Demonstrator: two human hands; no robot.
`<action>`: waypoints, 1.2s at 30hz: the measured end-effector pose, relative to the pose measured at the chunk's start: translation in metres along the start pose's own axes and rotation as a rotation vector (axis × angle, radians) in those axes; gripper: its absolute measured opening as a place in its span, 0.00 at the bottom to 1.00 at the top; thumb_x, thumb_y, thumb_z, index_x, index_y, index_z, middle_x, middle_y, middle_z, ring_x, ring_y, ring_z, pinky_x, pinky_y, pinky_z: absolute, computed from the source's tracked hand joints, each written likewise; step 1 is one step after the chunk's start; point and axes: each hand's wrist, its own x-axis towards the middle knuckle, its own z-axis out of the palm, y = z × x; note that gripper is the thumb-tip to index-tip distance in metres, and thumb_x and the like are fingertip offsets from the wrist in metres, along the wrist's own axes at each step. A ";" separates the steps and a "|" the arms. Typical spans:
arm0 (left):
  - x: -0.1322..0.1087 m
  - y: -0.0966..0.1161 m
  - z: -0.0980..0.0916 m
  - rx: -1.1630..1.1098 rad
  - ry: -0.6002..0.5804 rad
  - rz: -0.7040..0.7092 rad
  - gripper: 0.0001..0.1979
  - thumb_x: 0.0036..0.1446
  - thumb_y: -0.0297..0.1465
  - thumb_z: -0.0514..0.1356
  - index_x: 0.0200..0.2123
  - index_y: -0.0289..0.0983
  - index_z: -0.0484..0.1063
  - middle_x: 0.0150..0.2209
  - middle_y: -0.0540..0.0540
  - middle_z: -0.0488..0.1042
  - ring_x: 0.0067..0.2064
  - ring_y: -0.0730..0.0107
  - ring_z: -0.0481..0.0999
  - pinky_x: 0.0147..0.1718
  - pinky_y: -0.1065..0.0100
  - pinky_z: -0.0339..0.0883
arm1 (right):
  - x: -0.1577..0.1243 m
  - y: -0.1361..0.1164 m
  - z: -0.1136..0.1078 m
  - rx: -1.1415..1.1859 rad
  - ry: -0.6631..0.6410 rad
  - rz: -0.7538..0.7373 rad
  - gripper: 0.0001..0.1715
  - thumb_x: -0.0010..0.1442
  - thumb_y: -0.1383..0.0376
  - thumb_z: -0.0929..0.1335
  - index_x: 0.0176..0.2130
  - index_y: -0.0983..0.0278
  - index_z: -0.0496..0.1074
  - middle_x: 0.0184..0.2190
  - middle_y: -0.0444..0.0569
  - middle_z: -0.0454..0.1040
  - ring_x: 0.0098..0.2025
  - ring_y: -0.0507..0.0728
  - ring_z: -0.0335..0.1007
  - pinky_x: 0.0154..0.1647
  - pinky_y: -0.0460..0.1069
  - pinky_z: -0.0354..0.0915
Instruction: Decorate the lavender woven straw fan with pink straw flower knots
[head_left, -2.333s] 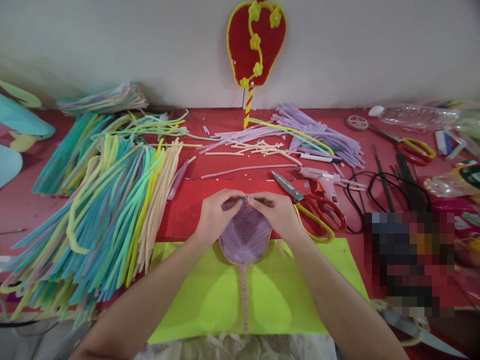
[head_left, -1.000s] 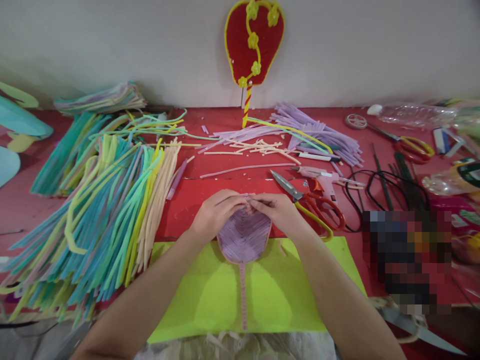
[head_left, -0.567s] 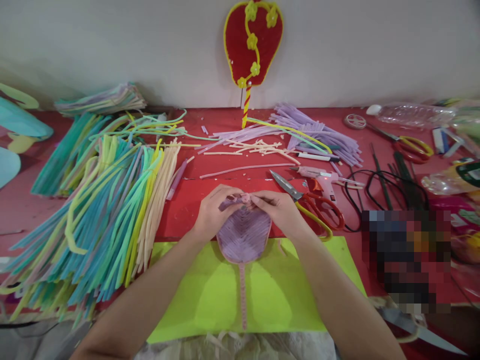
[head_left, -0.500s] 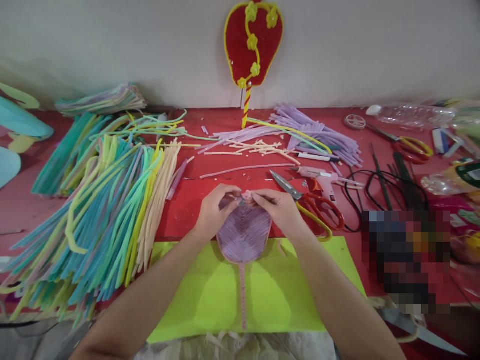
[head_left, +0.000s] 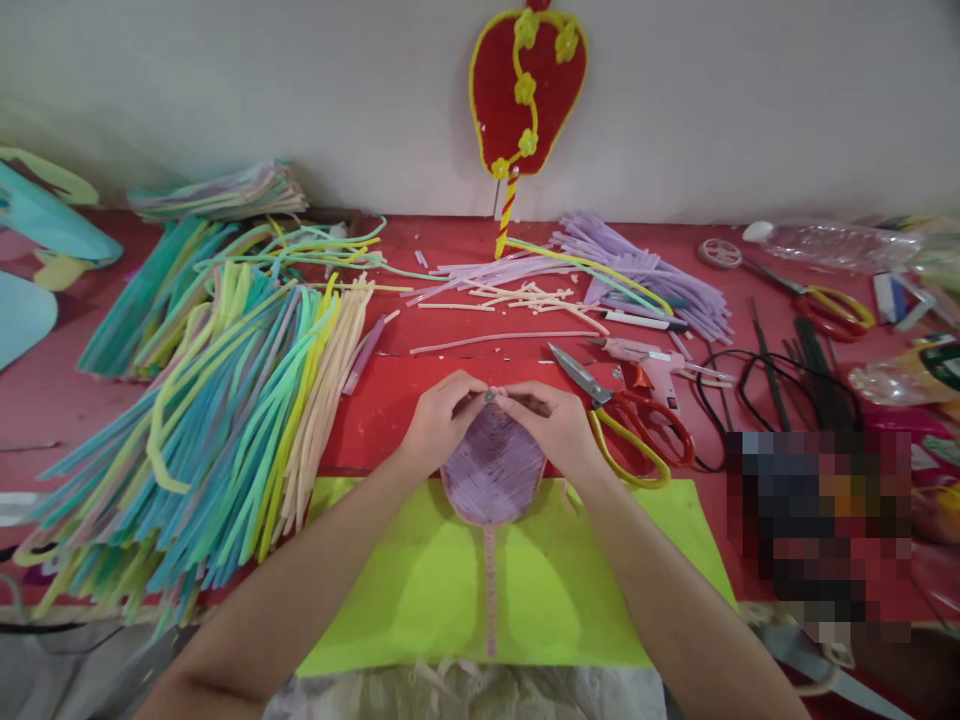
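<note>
A purple fan [head_left: 495, 470] made of pipe cleaners, edged in pink, lies in front of me. Its pink handle [head_left: 491, 600] points towards me over a lime-green mat [head_left: 390, 600]. At the fan's far end, my left hand [head_left: 448, 415] and my right hand [head_left: 556, 425] meet with pinched fingertips. Between them is a small pink pipe-cleaner piece [head_left: 499, 392], with a greyish spot beside it. The fingers cover most of this piece, so its full shape is hidden.
Scissors [head_left: 622, 420] and a pink glue gun [head_left: 649, 360] lie right of the fan. Bundles of coloured pipe cleaners [head_left: 217, 440] fill the left side, with purple ones [head_left: 652, 270] behind. A red fan with yellow flowers [head_left: 551, 110] leans against the wall.
Both hands' fingertips have come closer together over the small pink piece, which is now more covered. The whole view has shifted slightly; the fan stays on the mat.
</note>
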 end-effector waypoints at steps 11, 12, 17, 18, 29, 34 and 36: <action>0.000 -0.001 -0.004 0.015 -0.028 0.013 0.10 0.62 0.31 0.48 0.33 0.36 0.68 0.32 0.47 0.71 0.35 0.72 0.70 0.37 0.70 0.65 | 0.004 -0.003 -0.005 0.002 -0.059 0.018 0.12 0.50 0.57 0.70 0.32 0.62 0.76 0.30 0.46 0.78 0.33 0.55 0.74 0.41 0.51 0.69; 0.001 -0.001 -0.004 0.024 -0.032 0.006 0.10 0.62 0.31 0.48 0.33 0.36 0.68 0.32 0.47 0.71 0.35 0.72 0.70 0.37 0.69 0.65 | 0.004 -0.003 -0.006 -0.009 -0.075 0.014 0.12 0.50 0.57 0.69 0.32 0.62 0.76 0.30 0.46 0.78 0.33 0.55 0.74 0.41 0.51 0.69; 0.004 -0.003 -0.008 0.110 -0.129 0.103 0.06 0.60 0.30 0.51 0.35 0.37 0.67 0.34 0.47 0.71 0.38 0.69 0.70 0.39 0.67 0.64 | 0.003 -0.002 -0.007 -0.051 -0.141 -0.017 0.10 0.50 0.58 0.70 0.31 0.60 0.76 0.32 0.46 0.79 0.36 0.56 0.74 0.43 0.52 0.68; 0.005 -0.003 -0.009 0.123 -0.149 0.128 0.06 0.60 0.29 0.51 0.36 0.37 0.67 0.34 0.46 0.71 0.38 0.69 0.69 0.39 0.66 0.64 | 0.002 -0.003 -0.007 -0.050 -0.140 -0.018 0.10 0.50 0.58 0.70 0.31 0.61 0.76 0.32 0.46 0.79 0.36 0.56 0.74 0.43 0.52 0.68; 0.005 0.001 -0.009 -0.025 -0.141 0.060 0.05 0.59 0.29 0.52 0.33 0.37 0.67 0.32 0.48 0.71 0.36 0.72 0.70 0.38 0.70 0.64 | -0.001 -0.004 -0.004 -0.008 -0.084 -0.036 0.11 0.51 0.58 0.69 0.32 0.61 0.75 0.30 0.46 0.78 0.34 0.55 0.74 0.41 0.51 0.68; 0.003 0.004 -0.002 -0.104 -0.018 -0.046 0.05 0.58 0.29 0.53 0.31 0.37 0.66 0.30 0.50 0.70 0.33 0.74 0.69 0.35 0.72 0.64 | -0.004 -0.003 0.004 -0.001 0.006 -0.074 0.12 0.52 0.57 0.68 0.33 0.61 0.75 0.31 0.47 0.78 0.35 0.55 0.74 0.42 0.51 0.69; 0.003 0.006 -0.001 -0.125 0.013 -0.073 0.05 0.59 0.30 0.53 0.31 0.37 0.66 0.30 0.49 0.70 0.33 0.74 0.69 0.34 0.72 0.64 | -0.005 -0.003 0.007 -0.016 0.036 -0.096 0.12 0.53 0.57 0.68 0.34 0.61 0.75 0.32 0.47 0.78 0.35 0.55 0.74 0.43 0.51 0.69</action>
